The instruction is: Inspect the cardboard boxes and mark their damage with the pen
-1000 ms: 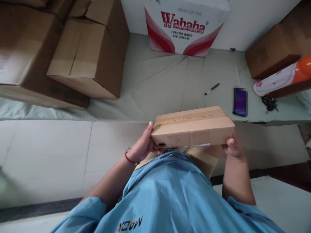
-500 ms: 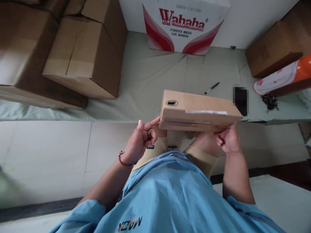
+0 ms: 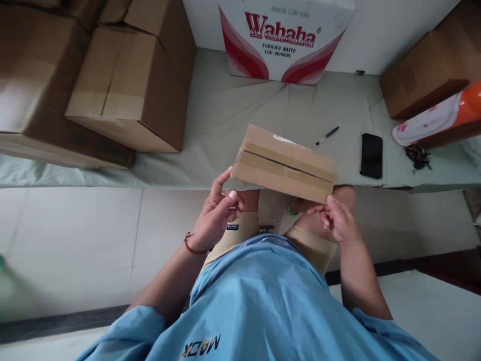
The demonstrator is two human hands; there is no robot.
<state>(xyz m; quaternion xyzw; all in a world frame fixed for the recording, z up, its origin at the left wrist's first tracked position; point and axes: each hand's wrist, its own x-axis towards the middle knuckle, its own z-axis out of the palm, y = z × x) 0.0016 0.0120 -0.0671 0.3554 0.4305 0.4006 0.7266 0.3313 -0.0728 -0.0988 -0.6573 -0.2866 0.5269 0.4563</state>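
Observation:
I hold a flat brown cardboard box (image 3: pixel 283 162) in front of me, above my knees, tilted down to the right. A taped seam runs along its upper face. My left hand (image 3: pixel 218 216) pinches the box's near left corner with curled fingers. At the near right corner, my right hand (image 3: pixel 338 221) grips the box's lower edge between fingertips. A red cord circles my left wrist.
A low platform with a pale green sheet (image 3: pixel 233 120) lies ahead. On it are large brown cartons (image 3: pixel 131 85), a white and red Wahaha box (image 3: pixel 285 37), a pen (image 3: pixel 327 136), a black phone (image 3: pixel 371 155), keys (image 3: pixel 416 156), another carton (image 3: pixel 424 75) and an orange-white object (image 3: pixel 439 118).
The box has been turned over in my hands and carried forward over the platform edge; the taped seam faces up again and it now tilts down to the right.

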